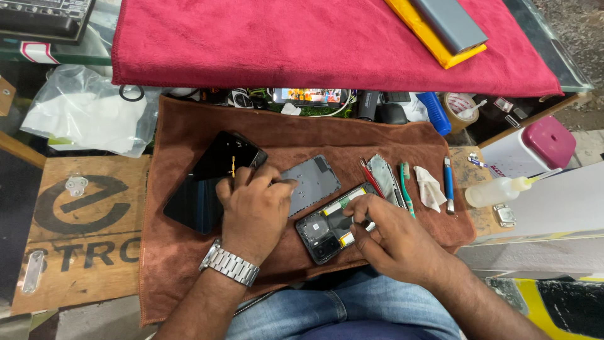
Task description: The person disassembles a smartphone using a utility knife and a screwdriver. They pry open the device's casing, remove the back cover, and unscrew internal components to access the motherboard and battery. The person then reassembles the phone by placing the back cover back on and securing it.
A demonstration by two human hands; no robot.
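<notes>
My right hand [393, 242] pinches a part inside the opened phone [333, 223], left hand [255, 208] resting flat; a slip could tear it

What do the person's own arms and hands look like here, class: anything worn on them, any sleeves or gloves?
Both forearms are bare, with no sleeves or gloves in view. The left hand has a silver metal link-bracelet wristwatch on its wrist. The right hand wears nothing visible; no rings can be made out.

open phone [333, 223] on cloth [182, 264], under right hand [396, 242] | back cover [311, 182] behind it | screen [211, 182] left, by left hand [255, 208] | tools [406, 186] right | bottle [497, 191] far right
</notes>
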